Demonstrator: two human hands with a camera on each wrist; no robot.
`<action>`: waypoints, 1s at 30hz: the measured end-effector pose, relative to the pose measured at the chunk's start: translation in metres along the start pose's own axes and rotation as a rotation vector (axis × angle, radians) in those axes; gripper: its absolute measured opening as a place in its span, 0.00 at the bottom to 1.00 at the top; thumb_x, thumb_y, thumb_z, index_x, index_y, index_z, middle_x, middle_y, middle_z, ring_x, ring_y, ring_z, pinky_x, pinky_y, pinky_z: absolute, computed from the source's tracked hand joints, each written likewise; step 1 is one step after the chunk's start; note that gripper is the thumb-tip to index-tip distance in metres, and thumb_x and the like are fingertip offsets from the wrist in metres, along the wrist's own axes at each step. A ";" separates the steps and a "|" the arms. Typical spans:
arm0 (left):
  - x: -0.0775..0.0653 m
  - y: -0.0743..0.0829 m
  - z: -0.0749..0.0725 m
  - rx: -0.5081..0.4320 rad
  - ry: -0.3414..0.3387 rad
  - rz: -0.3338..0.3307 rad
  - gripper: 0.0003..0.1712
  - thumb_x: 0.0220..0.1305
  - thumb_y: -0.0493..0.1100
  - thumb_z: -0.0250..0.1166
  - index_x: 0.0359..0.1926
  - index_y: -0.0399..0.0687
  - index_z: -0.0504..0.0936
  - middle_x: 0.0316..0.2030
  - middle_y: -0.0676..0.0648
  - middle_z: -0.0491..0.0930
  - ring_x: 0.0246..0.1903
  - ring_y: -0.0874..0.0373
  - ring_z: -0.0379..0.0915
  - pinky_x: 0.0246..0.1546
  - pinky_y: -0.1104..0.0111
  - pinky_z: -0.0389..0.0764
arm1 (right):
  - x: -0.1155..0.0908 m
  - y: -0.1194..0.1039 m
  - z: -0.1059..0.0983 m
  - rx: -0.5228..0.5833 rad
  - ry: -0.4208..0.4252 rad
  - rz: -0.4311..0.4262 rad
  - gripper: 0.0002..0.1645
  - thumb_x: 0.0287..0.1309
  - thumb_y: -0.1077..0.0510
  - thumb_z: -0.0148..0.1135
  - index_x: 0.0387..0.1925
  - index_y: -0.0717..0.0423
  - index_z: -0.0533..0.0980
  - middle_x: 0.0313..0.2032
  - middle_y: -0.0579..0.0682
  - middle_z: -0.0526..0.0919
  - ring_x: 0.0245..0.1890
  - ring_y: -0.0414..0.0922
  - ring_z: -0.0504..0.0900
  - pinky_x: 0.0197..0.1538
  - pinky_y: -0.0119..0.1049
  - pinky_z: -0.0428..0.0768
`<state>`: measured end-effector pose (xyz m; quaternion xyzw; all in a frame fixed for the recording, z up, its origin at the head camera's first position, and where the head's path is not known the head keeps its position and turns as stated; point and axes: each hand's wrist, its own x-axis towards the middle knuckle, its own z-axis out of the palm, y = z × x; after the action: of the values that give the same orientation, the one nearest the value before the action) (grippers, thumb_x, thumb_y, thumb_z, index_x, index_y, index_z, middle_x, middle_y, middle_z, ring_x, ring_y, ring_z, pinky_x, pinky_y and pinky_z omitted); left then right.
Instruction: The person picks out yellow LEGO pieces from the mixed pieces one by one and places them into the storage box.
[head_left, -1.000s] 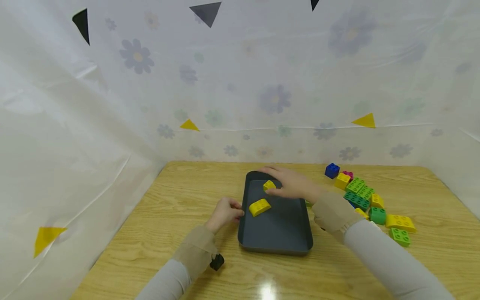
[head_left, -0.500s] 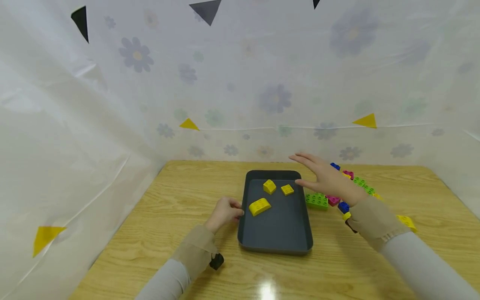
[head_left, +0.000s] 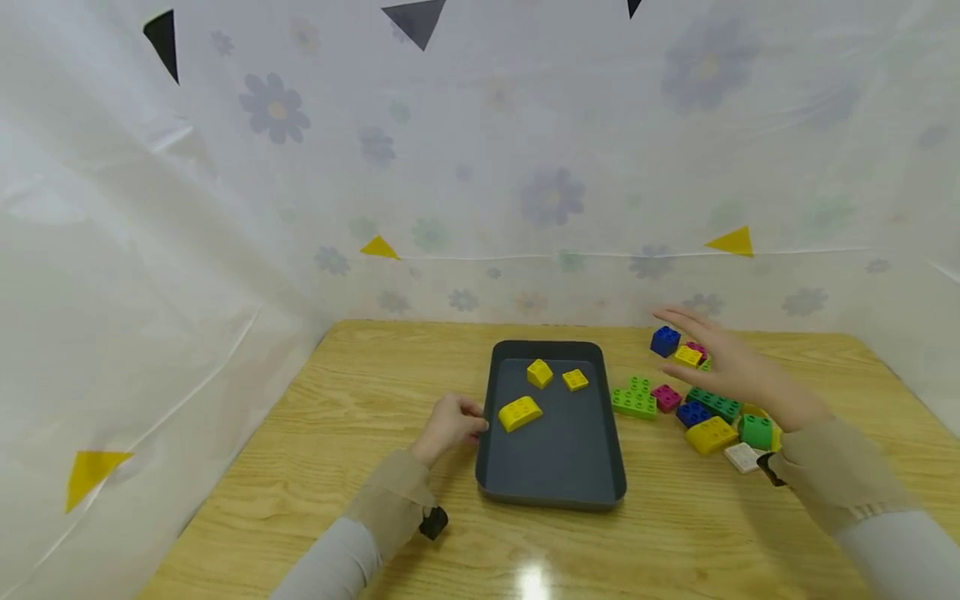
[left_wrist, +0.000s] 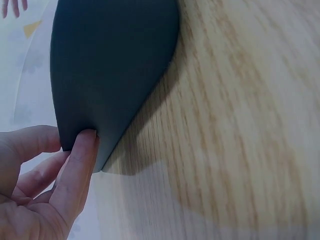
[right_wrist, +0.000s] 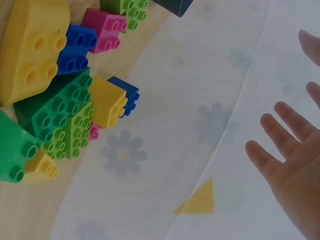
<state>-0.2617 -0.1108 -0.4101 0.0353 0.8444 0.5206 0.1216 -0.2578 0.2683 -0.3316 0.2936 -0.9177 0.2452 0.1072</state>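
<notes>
A dark grey tray point(head_left: 551, 454) lies on the table with three yellow bricks in it: a curved-top brick point(head_left: 520, 413), a small sloped brick point(head_left: 539, 373) and a flat square brick point(head_left: 575, 380). My left hand point(head_left: 452, 427) pinches the tray's left rim; in the left wrist view its thumb and fingers point(left_wrist: 82, 145) lie on either side of the edge. Over the brick pile at the right hovers my right hand point(head_left: 738, 371), fingers spread and holding nothing. Below it are a dark green brick point(head_left: 714, 404), a blue brick point(head_left: 693, 414) and a yellow curved brick point(head_left: 711, 435).
Beside the tray's right wall sit a lime green brick point(head_left: 634, 402) and a magenta brick point(head_left: 666, 397). A blue brick point(head_left: 664, 341) stands at the back, and a white flat piece point(head_left: 742, 457) lies nearer. Behind the wooden table point(head_left: 375, 367) hangs a flowered sheet point(head_left: 465, 208).
My right hand has let go of the flat yellow brick in the tray and moved right, over the pile, with its fingers spread. My left hand has stayed at the rim.
</notes>
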 end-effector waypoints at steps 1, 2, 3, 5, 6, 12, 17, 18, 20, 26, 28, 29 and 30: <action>0.000 0.000 0.000 0.000 0.000 0.000 0.11 0.55 0.29 0.61 0.40 0.25 0.77 0.34 0.37 0.78 0.30 0.48 0.79 0.31 0.62 0.84 | -0.003 0.002 -0.001 -0.002 0.004 -0.003 0.43 0.55 0.56 0.63 0.69 0.47 0.53 0.64 0.64 0.56 0.60 0.67 0.57 0.52 0.68 0.64; 0.000 0.000 0.000 -0.001 0.001 0.000 0.11 0.55 0.29 0.61 0.40 0.25 0.77 0.34 0.37 0.78 0.30 0.48 0.79 0.31 0.62 0.84 | -0.006 0.004 -0.002 -0.007 0.004 -0.010 0.44 0.54 0.57 0.64 0.69 0.49 0.53 0.63 0.65 0.56 0.60 0.67 0.56 0.51 0.69 0.63; 0.000 0.000 0.000 -0.002 0.002 0.000 0.11 0.55 0.29 0.61 0.40 0.25 0.77 0.34 0.37 0.78 0.30 0.48 0.79 0.31 0.62 0.84 | -0.009 0.006 -0.003 -0.010 -0.001 -0.012 0.44 0.54 0.57 0.64 0.69 0.50 0.53 0.62 0.67 0.56 0.59 0.68 0.57 0.50 0.69 0.64; 0.000 0.000 0.000 -0.002 0.002 -0.001 0.11 0.55 0.29 0.61 0.40 0.25 0.77 0.33 0.37 0.78 0.29 0.49 0.79 0.31 0.62 0.84 | -0.015 0.010 -0.005 -0.025 -0.015 -0.001 0.44 0.54 0.57 0.64 0.69 0.50 0.52 0.61 0.69 0.56 0.58 0.68 0.58 0.49 0.69 0.64; 0.000 -0.001 0.000 0.000 0.001 0.000 0.11 0.55 0.29 0.62 0.40 0.25 0.77 0.33 0.38 0.78 0.29 0.49 0.79 0.31 0.62 0.84 | -0.018 0.012 -0.005 -0.027 -0.027 0.012 0.45 0.54 0.57 0.64 0.69 0.49 0.52 0.62 0.69 0.56 0.58 0.69 0.58 0.49 0.69 0.64; 0.002 -0.002 0.000 -0.009 -0.005 -0.002 0.11 0.55 0.29 0.62 0.40 0.26 0.78 0.33 0.38 0.78 0.27 0.52 0.78 0.31 0.63 0.84 | -0.035 0.023 -0.003 -0.087 -0.121 0.081 0.47 0.50 0.52 0.67 0.67 0.55 0.55 0.61 0.68 0.58 0.56 0.67 0.62 0.49 0.64 0.70; 0.003 -0.002 0.000 -0.017 -0.003 -0.013 0.11 0.55 0.29 0.62 0.40 0.26 0.78 0.33 0.38 0.78 0.26 0.54 0.78 0.31 0.63 0.84 | -0.048 0.032 0.005 -0.104 -0.194 0.098 0.42 0.46 0.51 0.69 0.61 0.59 0.62 0.58 0.70 0.61 0.54 0.70 0.63 0.47 0.64 0.72; 0.003 -0.002 0.000 -0.019 -0.004 -0.014 0.11 0.55 0.29 0.62 0.40 0.26 0.77 0.33 0.38 0.78 0.27 0.54 0.78 0.31 0.63 0.84 | -0.050 0.034 0.007 -0.111 -0.198 0.095 0.41 0.45 0.52 0.70 0.60 0.59 0.64 0.57 0.70 0.63 0.53 0.70 0.64 0.47 0.64 0.72; 0.003 -0.002 0.000 -0.019 -0.005 -0.013 0.11 0.55 0.29 0.62 0.40 0.26 0.77 0.33 0.38 0.78 0.27 0.53 0.78 0.31 0.63 0.84 | -0.054 0.037 0.011 -0.107 -0.210 0.080 0.38 0.44 0.54 0.71 0.57 0.60 0.67 0.55 0.68 0.66 0.52 0.69 0.66 0.45 0.62 0.74; 0.002 -0.001 -0.001 -0.014 0.002 -0.008 0.11 0.54 0.29 0.62 0.40 0.26 0.77 0.33 0.38 0.78 0.27 0.53 0.78 0.30 0.63 0.84 | -0.062 0.043 0.021 0.002 -0.313 0.174 0.37 0.46 0.53 0.69 0.57 0.59 0.68 0.56 0.67 0.66 0.54 0.69 0.65 0.46 0.59 0.75; 0.002 -0.001 -0.001 -0.015 0.000 -0.008 0.11 0.54 0.29 0.62 0.40 0.26 0.77 0.33 0.38 0.79 0.27 0.53 0.78 0.31 0.63 0.84 | -0.063 0.042 0.023 0.011 -0.339 0.193 0.36 0.46 0.51 0.69 0.56 0.59 0.68 0.55 0.69 0.66 0.53 0.69 0.65 0.45 0.60 0.75; 0.002 -0.001 -0.001 -0.014 -0.002 -0.007 0.11 0.54 0.29 0.62 0.40 0.26 0.77 0.34 0.38 0.79 0.27 0.53 0.78 0.31 0.63 0.84 | -0.064 0.042 0.024 0.011 -0.350 0.196 0.36 0.45 0.51 0.69 0.55 0.60 0.69 0.54 0.70 0.66 0.52 0.70 0.66 0.45 0.60 0.74; 0.002 -0.001 -0.001 -0.015 -0.003 -0.008 0.12 0.55 0.29 0.62 0.41 0.26 0.77 0.34 0.38 0.79 0.28 0.53 0.78 0.31 0.63 0.84 | -0.064 0.042 0.025 0.010 -0.358 0.202 0.35 0.45 0.50 0.69 0.55 0.60 0.69 0.54 0.70 0.66 0.52 0.70 0.66 0.46 0.61 0.74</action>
<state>-0.2640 -0.1119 -0.4114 0.0315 0.8404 0.5264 0.1252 -0.2319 0.3160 -0.3915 0.2393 -0.9457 0.2034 -0.0842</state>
